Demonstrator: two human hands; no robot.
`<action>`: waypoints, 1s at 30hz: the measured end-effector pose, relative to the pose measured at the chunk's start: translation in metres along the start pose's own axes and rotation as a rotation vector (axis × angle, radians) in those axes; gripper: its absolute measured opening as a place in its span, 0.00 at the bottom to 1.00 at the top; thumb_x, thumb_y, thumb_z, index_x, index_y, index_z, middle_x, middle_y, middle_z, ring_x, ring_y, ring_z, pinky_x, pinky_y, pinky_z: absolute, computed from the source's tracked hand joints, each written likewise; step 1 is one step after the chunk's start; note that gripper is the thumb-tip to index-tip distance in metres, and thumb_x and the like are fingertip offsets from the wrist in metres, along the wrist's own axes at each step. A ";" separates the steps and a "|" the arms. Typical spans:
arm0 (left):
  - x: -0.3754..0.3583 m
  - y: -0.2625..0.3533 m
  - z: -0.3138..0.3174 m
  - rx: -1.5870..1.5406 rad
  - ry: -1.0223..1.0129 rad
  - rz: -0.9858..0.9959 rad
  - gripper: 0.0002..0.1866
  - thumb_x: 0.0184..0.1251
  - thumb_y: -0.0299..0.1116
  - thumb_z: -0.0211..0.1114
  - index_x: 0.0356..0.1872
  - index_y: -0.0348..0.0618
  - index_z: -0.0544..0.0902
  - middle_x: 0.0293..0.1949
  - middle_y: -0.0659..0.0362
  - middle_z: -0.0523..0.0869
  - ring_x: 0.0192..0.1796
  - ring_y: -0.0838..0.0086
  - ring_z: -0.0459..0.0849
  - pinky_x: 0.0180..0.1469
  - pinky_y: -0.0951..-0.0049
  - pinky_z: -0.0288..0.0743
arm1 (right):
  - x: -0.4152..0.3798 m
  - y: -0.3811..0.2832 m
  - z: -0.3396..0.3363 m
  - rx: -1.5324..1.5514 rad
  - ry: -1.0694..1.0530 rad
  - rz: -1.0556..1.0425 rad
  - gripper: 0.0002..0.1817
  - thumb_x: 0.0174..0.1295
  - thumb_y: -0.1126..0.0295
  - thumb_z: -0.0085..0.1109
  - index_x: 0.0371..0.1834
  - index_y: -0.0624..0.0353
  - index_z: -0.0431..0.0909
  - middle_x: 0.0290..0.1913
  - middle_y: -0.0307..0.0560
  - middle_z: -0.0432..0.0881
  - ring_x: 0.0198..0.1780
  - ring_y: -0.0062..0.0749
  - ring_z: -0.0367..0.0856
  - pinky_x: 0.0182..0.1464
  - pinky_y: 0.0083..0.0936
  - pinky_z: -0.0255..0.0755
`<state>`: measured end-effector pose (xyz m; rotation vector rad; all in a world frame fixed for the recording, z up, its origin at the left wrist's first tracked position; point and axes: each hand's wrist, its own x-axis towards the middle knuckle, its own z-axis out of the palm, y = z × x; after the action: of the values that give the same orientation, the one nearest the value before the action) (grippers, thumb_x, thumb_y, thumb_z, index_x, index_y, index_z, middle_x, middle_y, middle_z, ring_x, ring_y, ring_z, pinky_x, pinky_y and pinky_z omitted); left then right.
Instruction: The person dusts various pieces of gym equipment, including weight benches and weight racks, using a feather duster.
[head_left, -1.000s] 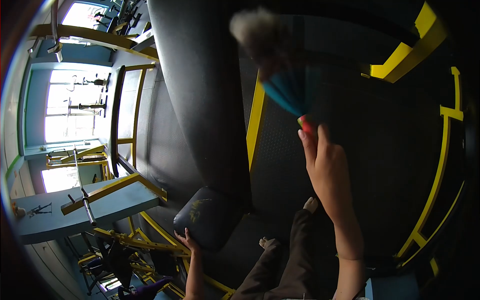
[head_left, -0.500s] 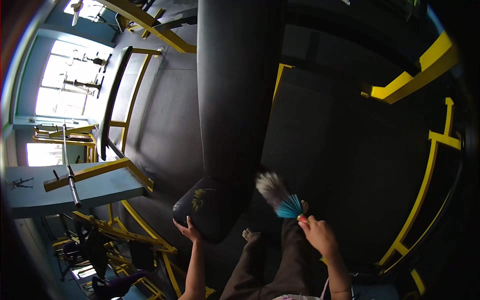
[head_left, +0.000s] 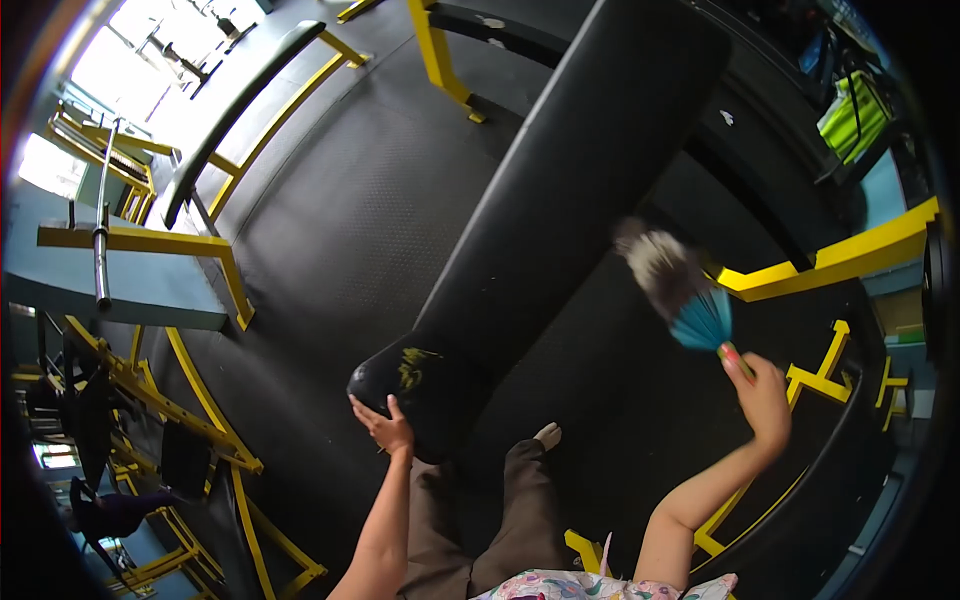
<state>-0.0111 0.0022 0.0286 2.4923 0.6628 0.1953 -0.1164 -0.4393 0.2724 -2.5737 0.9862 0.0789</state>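
Note:
A long black padded gym bench (head_left: 570, 190) slants up and to the right from its shorter end pad (head_left: 455, 390), which bears a yellow-green printed mark. My left hand (head_left: 388, 428) rests on the near left corner of that end pad, thumb and fingers apart. In my right hand (head_left: 760, 395), the fingers are wrapped round the handle of a duster (head_left: 665, 275). Its head has fluffy grey and white fibres above a blue base, somewhat blurred. The duster is held up to the right of the bench, its fluffy tip near the bench's right edge.
Another black bench on a yellow frame (head_left: 265, 135) stands at upper left. A metal bar on a rack (head_left: 101, 250) is at the left, above yellow machine frames (head_left: 205, 395). Yellow legs (head_left: 830, 255) stand right of my bench. Dark rubber flooring (head_left: 350, 200) lies around it.
My right hand has lifted the duster up and to the right, from low beside the end pad. My left hand stays on the pad's corner. The view has turned, so the bench now slants.

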 end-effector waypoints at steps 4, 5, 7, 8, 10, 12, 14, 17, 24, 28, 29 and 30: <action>0.006 -0.006 -0.003 -0.035 0.033 0.051 0.39 0.56 0.42 0.59 0.66 0.41 0.50 0.62 0.43 0.58 0.63 0.48 0.60 0.62 0.57 0.57 | -0.059 -0.047 -0.016 -0.003 0.075 0.179 0.19 0.59 0.56 0.52 0.28 0.66 0.71 0.22 0.60 0.69 0.25 0.56 0.63 0.27 0.36 0.61; 0.007 -0.008 -0.004 -0.062 0.011 0.034 0.39 0.56 0.42 0.59 0.65 0.39 0.50 0.62 0.42 0.57 0.63 0.47 0.59 0.62 0.57 0.56 | -0.067 -0.055 -0.012 -0.017 0.079 0.171 0.19 0.59 0.56 0.52 0.28 0.66 0.71 0.22 0.60 0.69 0.25 0.56 0.63 0.27 0.36 0.61; 0.010 -0.012 -0.006 -0.094 -0.035 0.019 0.40 0.57 0.41 0.59 0.65 0.36 0.48 0.63 0.41 0.55 0.65 0.47 0.56 0.64 0.57 0.53 | -0.083 -0.076 0.002 0.033 0.250 0.001 0.18 0.61 0.57 0.51 0.32 0.65 0.72 0.23 0.61 0.68 0.26 0.55 0.63 0.28 0.36 0.61; 0.012 -0.019 -0.003 -0.117 -0.020 0.042 0.41 0.57 0.41 0.59 0.65 0.37 0.47 0.62 0.42 0.55 0.65 0.48 0.56 0.65 0.57 0.52 | -0.082 -0.091 0.010 -0.011 0.234 0.006 0.17 0.62 0.58 0.50 0.34 0.65 0.72 0.24 0.61 0.69 0.27 0.55 0.64 0.30 0.35 0.62; 0.017 -0.022 -0.008 -0.173 -0.055 0.033 0.42 0.56 0.41 0.60 0.66 0.38 0.46 0.62 0.39 0.53 0.65 0.46 0.54 0.65 0.56 0.51 | -0.065 -0.128 0.048 0.057 0.188 0.063 0.16 0.63 0.59 0.49 0.35 0.65 0.72 0.25 0.61 0.71 0.27 0.55 0.65 0.30 0.34 0.63; 0.022 -0.027 -0.010 -0.214 -0.069 0.015 0.42 0.55 0.42 0.60 0.66 0.37 0.46 0.62 0.39 0.53 0.65 0.46 0.53 0.65 0.56 0.50 | -0.044 -0.152 0.106 -0.030 0.218 0.196 0.20 0.63 0.52 0.45 0.34 0.61 0.72 0.25 0.60 0.76 0.34 0.58 0.75 0.27 0.39 0.65; 0.025 -0.028 -0.014 -0.256 -0.097 -0.014 0.45 0.53 0.41 0.62 0.66 0.37 0.45 0.63 0.40 0.52 0.66 0.48 0.52 0.65 0.56 0.51 | -0.027 -0.153 0.179 0.055 0.360 0.050 0.22 0.64 0.51 0.42 0.33 0.61 0.71 0.24 0.60 0.77 0.34 0.58 0.76 0.27 0.44 0.66; 0.031 -0.040 -0.010 -0.220 -0.089 0.042 0.46 0.53 0.41 0.63 0.65 0.35 0.44 0.65 0.40 0.48 0.67 0.48 0.50 0.66 0.57 0.51 | -0.044 -0.185 0.248 0.019 0.210 0.054 0.19 0.65 0.53 0.41 0.32 0.60 0.68 0.24 0.63 0.76 0.30 0.59 0.76 0.27 0.46 0.68; 0.038 -0.049 -0.008 -0.225 -0.103 0.084 0.47 0.52 0.41 0.64 0.65 0.33 0.44 0.65 0.39 0.49 0.66 0.47 0.52 0.65 0.58 0.52 | -0.088 -0.248 0.277 -0.468 -0.296 -0.217 0.19 0.61 0.50 0.44 0.34 0.56 0.71 0.22 0.57 0.79 0.29 0.51 0.81 0.32 0.44 0.75; 0.043 -0.048 -0.013 -0.252 -0.154 0.049 0.48 0.51 0.42 0.64 0.65 0.32 0.44 0.65 0.39 0.48 0.67 0.48 0.51 0.65 0.57 0.49 | -0.033 -0.283 0.209 -0.748 -0.045 -0.283 0.20 0.58 0.49 0.46 0.31 0.56 0.73 0.23 0.55 0.79 0.29 0.47 0.81 0.31 0.41 0.74; 0.044 -0.049 -0.014 -0.268 -0.190 0.023 0.48 0.51 0.43 0.64 0.65 0.32 0.45 0.65 0.39 0.49 0.67 0.48 0.50 0.65 0.56 0.48 | -0.012 -0.282 0.191 -0.702 -0.001 -0.245 0.20 0.58 0.49 0.47 0.32 0.56 0.73 0.24 0.55 0.79 0.30 0.48 0.81 0.31 0.42 0.74; 0.044 -0.051 -0.012 -0.259 -0.187 0.030 0.47 0.51 0.42 0.64 0.65 0.33 0.45 0.65 0.39 0.49 0.67 0.48 0.51 0.65 0.55 0.48 | 0.001 -0.298 0.168 -0.678 0.060 -0.166 0.20 0.59 0.49 0.47 0.32 0.57 0.73 0.24 0.55 0.79 0.31 0.49 0.81 0.32 0.43 0.73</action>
<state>0.0022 0.0669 0.0111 2.2390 0.4891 0.0533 0.0936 -0.1751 0.2156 -3.2785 0.8644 0.3462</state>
